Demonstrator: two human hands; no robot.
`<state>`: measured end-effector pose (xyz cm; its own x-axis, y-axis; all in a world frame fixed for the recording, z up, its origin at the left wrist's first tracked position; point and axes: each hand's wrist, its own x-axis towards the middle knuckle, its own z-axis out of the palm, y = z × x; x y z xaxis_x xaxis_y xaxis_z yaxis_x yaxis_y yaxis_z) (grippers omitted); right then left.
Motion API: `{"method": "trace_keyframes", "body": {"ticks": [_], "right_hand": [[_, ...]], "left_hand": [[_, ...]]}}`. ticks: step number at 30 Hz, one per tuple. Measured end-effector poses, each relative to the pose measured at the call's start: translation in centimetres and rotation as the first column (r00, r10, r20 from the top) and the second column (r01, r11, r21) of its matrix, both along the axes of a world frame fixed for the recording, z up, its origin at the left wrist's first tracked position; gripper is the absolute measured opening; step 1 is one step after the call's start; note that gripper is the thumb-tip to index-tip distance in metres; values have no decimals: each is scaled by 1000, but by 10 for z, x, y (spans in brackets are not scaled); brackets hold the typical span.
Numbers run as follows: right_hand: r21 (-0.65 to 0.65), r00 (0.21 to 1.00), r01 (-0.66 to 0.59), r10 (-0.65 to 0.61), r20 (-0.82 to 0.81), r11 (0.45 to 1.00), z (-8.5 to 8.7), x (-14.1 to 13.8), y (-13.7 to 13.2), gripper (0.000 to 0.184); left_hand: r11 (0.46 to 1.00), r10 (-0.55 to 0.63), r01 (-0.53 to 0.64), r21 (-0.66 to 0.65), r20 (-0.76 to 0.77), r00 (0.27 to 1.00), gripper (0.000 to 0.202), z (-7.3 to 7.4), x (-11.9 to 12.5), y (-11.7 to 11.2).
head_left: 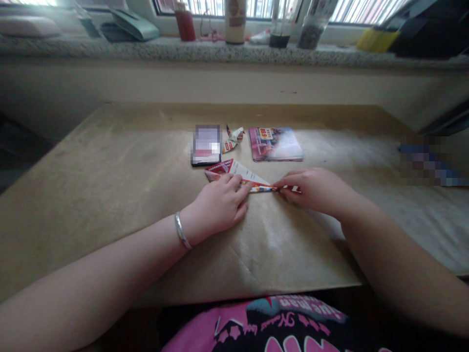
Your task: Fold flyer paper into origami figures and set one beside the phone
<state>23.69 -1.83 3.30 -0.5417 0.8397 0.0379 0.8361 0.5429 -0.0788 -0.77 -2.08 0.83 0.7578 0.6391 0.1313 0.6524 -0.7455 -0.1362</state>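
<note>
Paper point(249, 174), folded to a narrow point, lies on the tabletop point(128, 195); the left hand point(220, 203) presses it unclenched, and the right hand's point(313, 188) grip pinches its tip. It should prove light, springy, easily creased, best held by layered edges. A windowsill point(205, 55) jar point(314, 25) holds something greyish, too blurred to identify.

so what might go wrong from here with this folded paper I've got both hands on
The narrow tip of the folded paper might crumple or tear, since your right hand pinches it between the fingers. The fold could go crooked if the paper slips under your left hand, which rests on it. Its wide end also lies close to the dark-edged rectangular object, so a shift that way might bump it.
</note>
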Motion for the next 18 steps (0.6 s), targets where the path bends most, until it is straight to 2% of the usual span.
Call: {"method": "trace_keyframes", "body": {"ticks": [8,18], "right_hand": [[61,996,-20,15,87,998,0,-7,-6,30],[36,997,-16,13,76,999,0,-6,-5,30]], "left_hand": [[1000,-5,5,7,-18,1000,50,-1,0,1],[1000,-5,5,7,-17,1000,49,0,0,0]]}}
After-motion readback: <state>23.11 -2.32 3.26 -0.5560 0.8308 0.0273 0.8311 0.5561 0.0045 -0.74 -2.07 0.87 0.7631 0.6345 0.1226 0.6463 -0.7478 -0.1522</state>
